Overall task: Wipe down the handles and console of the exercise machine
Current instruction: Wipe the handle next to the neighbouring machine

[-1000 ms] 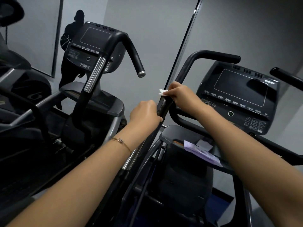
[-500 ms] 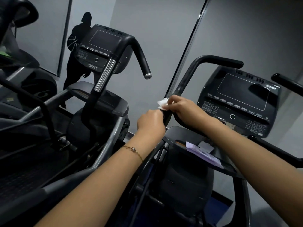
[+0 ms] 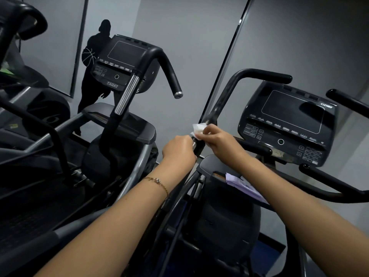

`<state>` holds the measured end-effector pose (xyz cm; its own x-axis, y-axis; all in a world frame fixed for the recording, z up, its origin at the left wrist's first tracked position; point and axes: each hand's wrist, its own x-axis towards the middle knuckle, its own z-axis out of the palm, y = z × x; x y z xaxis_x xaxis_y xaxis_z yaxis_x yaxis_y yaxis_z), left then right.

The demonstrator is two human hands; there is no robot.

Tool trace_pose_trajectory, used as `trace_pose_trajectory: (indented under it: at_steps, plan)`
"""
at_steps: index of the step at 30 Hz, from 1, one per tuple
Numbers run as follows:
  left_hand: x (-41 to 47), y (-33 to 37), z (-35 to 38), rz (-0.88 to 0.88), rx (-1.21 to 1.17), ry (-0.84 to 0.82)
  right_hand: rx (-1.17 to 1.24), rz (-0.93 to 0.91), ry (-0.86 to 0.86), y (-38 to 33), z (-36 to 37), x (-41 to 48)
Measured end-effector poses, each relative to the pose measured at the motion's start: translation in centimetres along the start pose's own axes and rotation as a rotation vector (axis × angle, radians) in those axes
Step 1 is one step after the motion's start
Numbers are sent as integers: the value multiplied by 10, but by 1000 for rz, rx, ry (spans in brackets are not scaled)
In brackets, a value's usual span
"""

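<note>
White wipe [image 3: 198,128] pinched in right hand [image 3: 216,137] | left hand [image 3: 178,149] grips handle [image 3: 223,98] below

We've got both arms stretched forward, left hand [image 3: 178,149] fisted around the handle [image 3: 223,100], right hand [image 3: 216,137] just above it, fingers pinching a wipe [image 3: 198,128] against that handle.

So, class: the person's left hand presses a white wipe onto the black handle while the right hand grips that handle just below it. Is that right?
Not quite: the hands are swapped. In the head view, the right hand presses the white wipe onto the black handle, and the left hand grips that handle just below it.
</note>
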<state>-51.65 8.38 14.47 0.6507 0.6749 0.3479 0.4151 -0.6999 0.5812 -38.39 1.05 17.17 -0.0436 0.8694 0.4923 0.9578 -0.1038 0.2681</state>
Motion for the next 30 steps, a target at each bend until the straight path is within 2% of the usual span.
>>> trace_pose_trajectory:
  at_steps: [2,6,11,12,14,16,18,20,23,26,28,30]
  plan:
    - [2,0,0,-10,6,-4,45,49,33,11,-4,6]
    - [9,4,-6,9,-49,-9,172,296,140,17,-3,26]
    - [18,10,-4,146,-48,103,494,285,388,-11,34,-20]
    - [19,9,-3,145,-40,95,582,350,453,-11,40,-22]
    - [23,8,1,125,-65,88,868,619,662,-2,49,-12]
    - [26,6,2,113,-92,97,1340,962,839,10,53,2]
    - [27,6,2,122,-95,101,1847,1135,762,13,58,11]
    - [28,7,1,134,-83,102,2081,1143,555,9,59,16]
    - [28,6,2,139,-77,113,2144,997,317,-1,61,3]
    - [27,6,4,146,-36,114,2161,950,187,2,55,-20]
    - [28,6,4,158,3,119,2184,981,200,14,48,-13]
    - [28,8,3,166,41,112,2239,1037,322,29,42,9]
